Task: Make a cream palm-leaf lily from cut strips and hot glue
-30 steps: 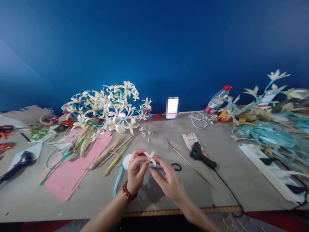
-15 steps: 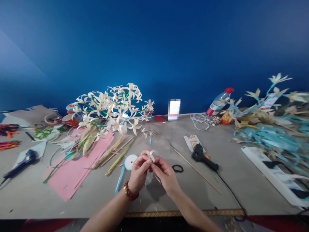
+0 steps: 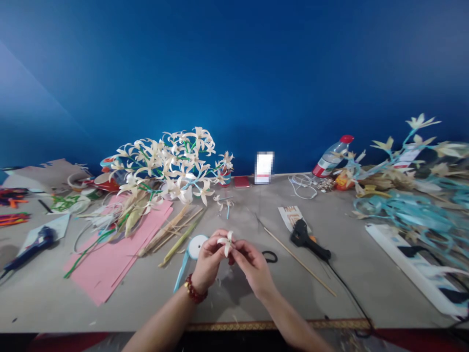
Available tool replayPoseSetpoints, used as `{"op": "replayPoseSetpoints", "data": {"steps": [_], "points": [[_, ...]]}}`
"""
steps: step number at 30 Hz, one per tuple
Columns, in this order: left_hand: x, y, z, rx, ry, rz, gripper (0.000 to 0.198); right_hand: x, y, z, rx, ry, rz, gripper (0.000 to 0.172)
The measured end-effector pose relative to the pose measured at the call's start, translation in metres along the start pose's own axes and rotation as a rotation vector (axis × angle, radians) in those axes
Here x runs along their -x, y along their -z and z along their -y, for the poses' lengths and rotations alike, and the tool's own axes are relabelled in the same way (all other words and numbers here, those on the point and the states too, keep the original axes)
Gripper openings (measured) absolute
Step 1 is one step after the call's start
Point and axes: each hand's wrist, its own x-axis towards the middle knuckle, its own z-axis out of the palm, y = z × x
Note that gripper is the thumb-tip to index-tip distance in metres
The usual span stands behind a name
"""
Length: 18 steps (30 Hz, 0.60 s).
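Observation:
A small cream artificial flower (image 3: 227, 243) is held between my two hands above the middle of the table, its petals facing up toward me. My left hand (image 3: 209, 264), with a red bead bracelet (image 3: 194, 291) at the wrist, pinches it from the left. From the other side the fingertips of my right hand (image 3: 252, 266) close on its base. The lower part of the flower is hidden behind my fingers. Just left of my left hand lies a white roll of light-blue tape (image 3: 197, 247). A black ring (image 3: 270, 256) rests beside my right hand.
A bunch of cream flowers (image 3: 176, 161) stands behind pink paper sheets (image 3: 106, 264) and dry husks (image 3: 176, 230). To the right are a thin stick (image 3: 296, 256), a black glue gun (image 3: 308, 239) with its cord, a power strip (image 3: 414, 274) and a bottle (image 3: 331, 159). Another glue gun (image 3: 34, 249) lies left.
The flower has turned in my fingers, so its petals now spread more openly toward me and slightly lower. My hands stay in nearly the same place.

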Motion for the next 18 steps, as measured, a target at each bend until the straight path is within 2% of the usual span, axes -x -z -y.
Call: {"op": "replayPoseSetpoints", "data": {"steps": [5,11,15,18], "points": [[-0.001,0.004,0.004,-0.024,-0.037,-0.015,0.011,0.004,0.001,-0.008,0.189,0.15,-0.046,0.015],[-0.002,0.002,0.0,0.111,0.043,0.067,0.014,0.013,-0.001,-0.014,0.372,0.33,-0.122,0.009],[-0.001,-0.001,-0.004,0.132,0.084,0.109,0.018,0.018,-0.001,-0.018,0.451,0.381,-0.144,0.008],[-0.001,-0.001,-0.004,0.114,0.104,0.094,0.019,0.018,0.002,-0.014,0.503,0.396,-0.127,0.007]]}}
